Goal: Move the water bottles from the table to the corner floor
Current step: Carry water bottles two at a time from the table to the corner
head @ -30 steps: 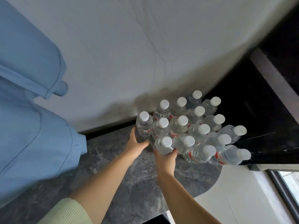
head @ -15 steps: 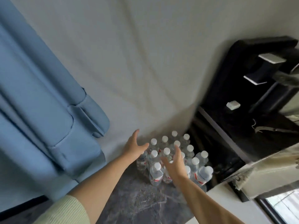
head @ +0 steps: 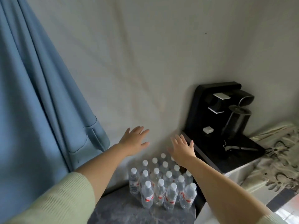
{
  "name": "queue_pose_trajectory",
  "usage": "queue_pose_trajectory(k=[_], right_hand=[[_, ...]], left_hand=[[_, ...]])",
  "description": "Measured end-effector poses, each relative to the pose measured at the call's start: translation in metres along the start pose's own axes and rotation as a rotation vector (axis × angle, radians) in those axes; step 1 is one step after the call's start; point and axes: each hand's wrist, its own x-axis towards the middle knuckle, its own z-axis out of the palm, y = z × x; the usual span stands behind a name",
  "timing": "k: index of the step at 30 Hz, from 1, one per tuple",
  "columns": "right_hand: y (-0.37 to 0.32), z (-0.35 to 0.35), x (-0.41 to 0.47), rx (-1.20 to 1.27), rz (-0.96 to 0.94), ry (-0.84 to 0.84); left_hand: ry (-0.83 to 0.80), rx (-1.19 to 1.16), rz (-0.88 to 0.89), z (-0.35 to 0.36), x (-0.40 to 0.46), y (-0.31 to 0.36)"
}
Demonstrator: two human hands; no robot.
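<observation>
Head view, sole entry.

Item: water bottles (head: 161,186), clear plastic, white caps, red-and-white labels. Count uncertain, well over a dozen. All upright, long axes vertical, packed cap to cap in a tight cluster on the dark marbled floor (head: 123,212) in the corner, against the pale wall (head: 145,62), between the blue curtain (head: 32,94) and the white cabinet (head: 239,173). One bottle at the cluster's left edge stands slightly apart from the rest.

Item: left hand (head: 134,141), fingers spread flat, holding nothing, raised in front of the wall, above and left of the cluster. Pale green sleeve (head: 61,201) at the forearm.

Item: right hand (head: 182,150), fingers likewise splayed, empty, palm down, above the cluster's far right corner, near the cabinet edge.

Item: black coffee machine (head: 216,113) on a black tray (head: 239,152) atop the cabinet; patterned cloth (head: 278,162) alongside. No table with bottles is in view.

Key relation: the bottles lie below both sets of fingers and toward the person; neither hand touches any cap. The right hand is the nearer to the cluster.

Judgement: the hands appear clear of the set-down bottles; whether more remain to fetch cannot be told from here.
</observation>
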Motion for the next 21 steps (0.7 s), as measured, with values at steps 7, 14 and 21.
queue_pose_trajectory(k=[7, 14, 21], right_hand=[[-0.005, -0.015, -0.001, -0.044, -0.126, 0.002], [0.010, -0.008, 0.021, -0.069, -0.310, -0.056], [0.040, -0.004, 0.036, -0.145, -0.521, -0.093]], left_hand=[[0.010, 0.089, -0.056, -0.013, -0.017, 0.010], [-0.017, 0.090, -0.261, 0.000, -0.030, 0.025], [-0.043, 0.092, -0.455, 0.033, -0.049, 0.083]])
